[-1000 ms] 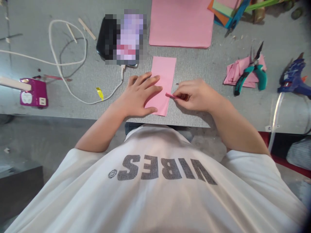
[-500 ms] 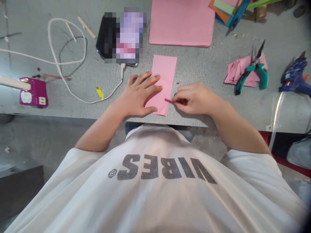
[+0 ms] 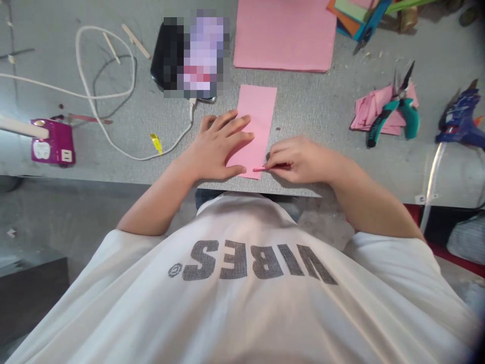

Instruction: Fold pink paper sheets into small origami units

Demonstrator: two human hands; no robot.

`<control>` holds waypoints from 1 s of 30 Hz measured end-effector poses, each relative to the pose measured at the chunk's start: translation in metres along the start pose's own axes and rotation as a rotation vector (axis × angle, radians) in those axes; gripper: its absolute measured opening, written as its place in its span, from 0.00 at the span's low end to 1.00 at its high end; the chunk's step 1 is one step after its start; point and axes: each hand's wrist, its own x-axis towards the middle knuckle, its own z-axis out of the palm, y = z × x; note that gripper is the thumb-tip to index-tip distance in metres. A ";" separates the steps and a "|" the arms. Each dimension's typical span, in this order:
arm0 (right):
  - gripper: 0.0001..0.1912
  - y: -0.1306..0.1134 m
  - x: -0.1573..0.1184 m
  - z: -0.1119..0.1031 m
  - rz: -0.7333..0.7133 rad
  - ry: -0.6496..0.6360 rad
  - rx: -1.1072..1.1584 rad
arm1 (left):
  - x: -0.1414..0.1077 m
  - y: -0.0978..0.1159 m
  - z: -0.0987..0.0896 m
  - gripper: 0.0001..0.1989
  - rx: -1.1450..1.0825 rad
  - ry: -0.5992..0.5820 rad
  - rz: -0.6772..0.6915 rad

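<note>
A narrow strip of pink paper (image 3: 258, 111) lies lengthwise on the grey table near its front edge. My left hand (image 3: 217, 149) rests flat on the strip's left side, fingers spread and thumb near the bottom corner. In my right hand (image 3: 299, 159), just right of the strip, thumb and fingers pinch a small, thin, darker pink folded paper piece (image 3: 258, 169). Its tip reaches over the strip's lower right part; whether it touches the surface I cannot tell. The rest of that piece is hidden in my fingers.
Pink sheets (image 3: 284, 35) lie beyond the strip. To the right are green-handled pliers (image 3: 399, 103) on cut pink pieces (image 3: 373, 108), and a blue glue gun (image 3: 460, 116). A phone (image 3: 202, 55), white cable (image 3: 132, 157) and purple power adapter (image 3: 53, 141) are on the left.
My right hand has moved slightly toward me with the small pink piece, whose tip is now nearer the strip's bottom end. My left hand stays in place on the strip.
</note>
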 end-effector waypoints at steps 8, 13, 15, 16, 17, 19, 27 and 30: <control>0.14 -0.002 0.000 0.002 -0.082 -0.063 0.000 | -0.001 -0.002 0.002 0.46 0.056 -0.006 0.005; 0.17 -0.004 0.000 0.003 -0.102 -0.079 -0.003 | -0.001 -0.001 0.002 0.46 0.090 -0.005 0.027; 0.15 -0.006 0.000 0.001 -0.109 -0.093 0.039 | -0.001 -0.002 0.003 0.46 0.096 0.002 0.028; 0.15 -0.006 0.000 0.000 -0.101 -0.085 0.059 | -0.001 -0.002 0.003 0.47 0.095 0.002 0.030; 0.14 -0.007 -0.001 -0.002 -0.081 -0.067 0.074 | -0.001 -0.003 0.004 0.47 0.091 0.000 0.030; 0.12 -0.006 -0.001 -0.005 -0.037 -0.012 0.093 | -0.001 -0.004 0.004 0.47 0.075 -0.002 0.027; 0.10 -0.001 -0.001 0.006 0.071 0.008 -0.033 | -0.012 0.032 -0.003 0.33 0.227 0.072 -0.001; 0.10 0.000 -0.001 0.010 0.093 0.003 -0.056 | -0.030 0.059 0.010 0.18 0.261 0.111 0.074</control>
